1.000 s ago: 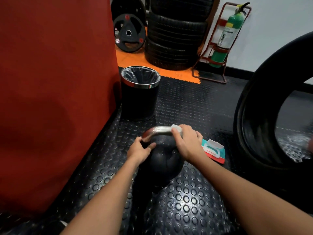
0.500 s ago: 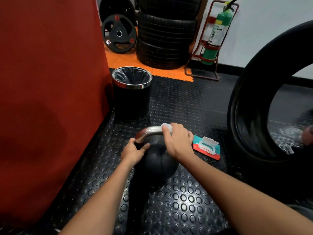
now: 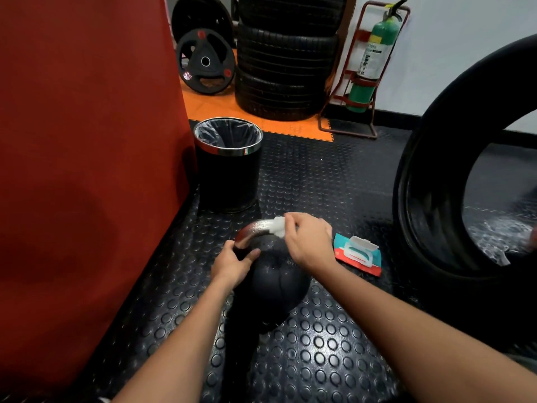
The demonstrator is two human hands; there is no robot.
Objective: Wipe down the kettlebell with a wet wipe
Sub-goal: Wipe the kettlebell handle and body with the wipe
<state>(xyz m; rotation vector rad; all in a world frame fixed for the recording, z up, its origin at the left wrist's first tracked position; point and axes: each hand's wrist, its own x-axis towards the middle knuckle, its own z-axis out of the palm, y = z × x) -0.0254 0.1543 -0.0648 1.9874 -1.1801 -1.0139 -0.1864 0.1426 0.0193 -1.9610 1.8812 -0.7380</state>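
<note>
A black kettlebell (image 3: 276, 289) with a shiny steel handle stands on the studded black rubber floor in the middle of the head view. My left hand (image 3: 232, 264) grips the left foot of the handle where it meets the ball. My right hand (image 3: 309, 242) pinches a bunched white wet wipe (image 3: 279, 226) and presses it against the top of the handle. The right end of the handle is hidden behind my right hand.
An open pack of wet wipes (image 3: 359, 254) lies on the floor just right of the kettlebell. A black bin (image 3: 229, 164) with a liner stands behind it, beside a red padded block (image 3: 87, 141). A big upright tyre (image 3: 436, 199) stands to the right.
My right hand has loosened from wrapping the handle and now pinches the wipe on top of it, so more of the wipe shows. My left hand stays on the handle's left foot.
</note>
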